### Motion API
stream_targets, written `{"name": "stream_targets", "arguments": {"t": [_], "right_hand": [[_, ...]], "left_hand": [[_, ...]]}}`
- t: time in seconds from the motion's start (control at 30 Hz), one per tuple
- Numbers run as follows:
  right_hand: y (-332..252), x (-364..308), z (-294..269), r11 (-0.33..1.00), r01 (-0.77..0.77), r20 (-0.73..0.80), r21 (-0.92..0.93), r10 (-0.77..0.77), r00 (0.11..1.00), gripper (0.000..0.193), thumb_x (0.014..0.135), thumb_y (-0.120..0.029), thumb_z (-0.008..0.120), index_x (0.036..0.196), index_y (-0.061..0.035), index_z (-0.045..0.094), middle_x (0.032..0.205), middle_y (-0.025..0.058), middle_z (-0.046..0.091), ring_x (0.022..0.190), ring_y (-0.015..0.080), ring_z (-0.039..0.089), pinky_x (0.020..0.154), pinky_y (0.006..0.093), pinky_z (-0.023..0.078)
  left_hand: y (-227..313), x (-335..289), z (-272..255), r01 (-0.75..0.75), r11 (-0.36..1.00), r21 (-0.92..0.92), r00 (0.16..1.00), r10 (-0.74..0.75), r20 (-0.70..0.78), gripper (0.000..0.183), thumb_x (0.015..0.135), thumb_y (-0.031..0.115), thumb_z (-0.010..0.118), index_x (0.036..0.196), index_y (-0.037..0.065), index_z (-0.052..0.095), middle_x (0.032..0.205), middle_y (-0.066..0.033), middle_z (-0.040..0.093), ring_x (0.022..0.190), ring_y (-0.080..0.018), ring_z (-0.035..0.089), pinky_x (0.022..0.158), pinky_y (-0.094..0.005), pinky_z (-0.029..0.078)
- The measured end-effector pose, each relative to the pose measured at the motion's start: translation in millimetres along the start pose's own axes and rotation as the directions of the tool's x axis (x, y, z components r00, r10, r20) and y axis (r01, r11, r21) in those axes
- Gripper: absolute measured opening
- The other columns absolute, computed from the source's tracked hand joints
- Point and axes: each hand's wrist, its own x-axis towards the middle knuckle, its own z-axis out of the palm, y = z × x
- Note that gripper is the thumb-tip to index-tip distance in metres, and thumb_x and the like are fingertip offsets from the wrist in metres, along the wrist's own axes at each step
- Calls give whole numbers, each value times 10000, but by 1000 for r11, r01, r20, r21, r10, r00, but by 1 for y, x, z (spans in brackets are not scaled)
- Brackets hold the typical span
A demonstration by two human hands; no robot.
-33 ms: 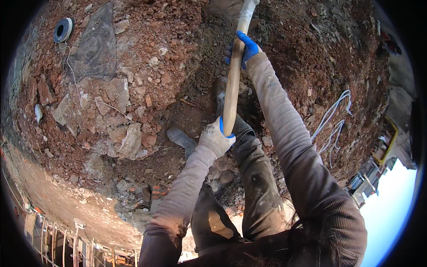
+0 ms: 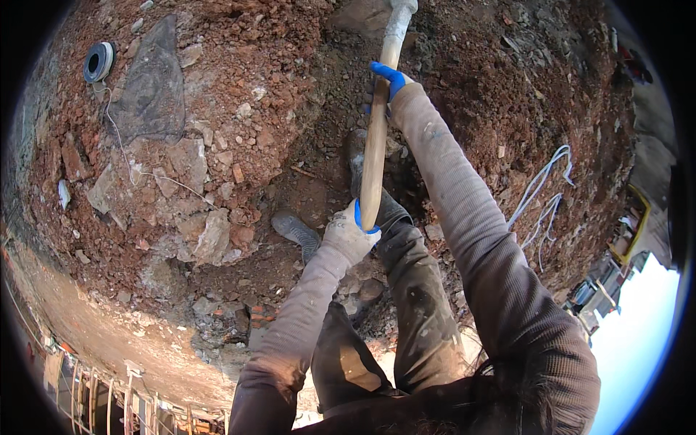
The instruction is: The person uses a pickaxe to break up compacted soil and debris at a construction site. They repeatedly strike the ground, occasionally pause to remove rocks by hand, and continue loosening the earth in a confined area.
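Observation:
A long-handled tool (image 2: 376, 138) with a pale wooden shaft runs from the middle of the view up to the top edge. Its grey metal socket shows at the far end, while the working head lies out of view. My left hand (image 2: 351, 233), in a grey and blue glove, is wrapped round the near end of the shaft. Farther up, my right hand (image 2: 391, 81), in a blue-palmed glove, grips the shaft near the socket; part of its fingers is hidden. Below the shaft are my boots (image 2: 295, 228) on dark, loose soil.
Reddish soil and rubble rise on both sides, with a large stone (image 2: 213, 237) at left. A dark cloth (image 2: 151, 87) lies beside a spool (image 2: 98, 62) trailing white line. White cords (image 2: 540, 185) lie at right. Wooden stakes (image 2: 90, 395) stand at lower left.
Both hands and the shaft have shifted slightly left and down in the picture, and the ground has shifted a little too. Both grips stay closed on the shaft.

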Motion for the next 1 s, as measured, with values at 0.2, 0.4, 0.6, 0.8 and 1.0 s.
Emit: {"name": "stream_targets", "arguments": {"t": [0.2,0.4,0.6,0.8,1.0], "right_hand": [[-57,-31,-70,975,221,-116,33,-216,970,247,840,-217,715,965,-55,577,744,88,619,587,249,628,542,429,560],[-206,-36,-98,651,755,-25,-78,-758,651,208,924,-227,628,1005,-52,549,801,113,632,674,244,657,629,430,590],[-171,80,-28,913,275,-259,-300,-356,898,442,868,-315,673,1150,7,563,899,179,694,870,316,706,746,443,587],[-58,154,-38,852,-177,-319,-493,12,948,543,775,-397,737,1159,-28,631,968,196,706,927,316,696,819,394,552],[-77,185,-42,754,-39,-320,-656,-230,919,482,748,-360,734,1060,3,680,937,174,713,881,292,704,762,383,556]], "left_hand": [[45,40,30,-8,996,87,989,-5,145,528,691,225,790,1149,70,578,966,-207,677,912,-397,650,795,-454,530],[145,162,17,-356,934,-13,933,356,52,462,688,189,784,1084,22,615,962,-192,680,885,-364,664,763,-418,533],[111,178,11,-46,967,-251,999,43,-18,356,687,155,816,959,18,633,784,-64,658,651,-164,607,626,-334,517],[63,130,54,240,941,-239,963,-261,-62,403,666,166,842,989,9,659,748,-57,649,611,-157,607,582,-333,513],[77,169,44,263,913,-312,962,-273,12,421,693,141,825,1031,-18,632,771,-63,646,599,-115,594,536,-281,499]]}}
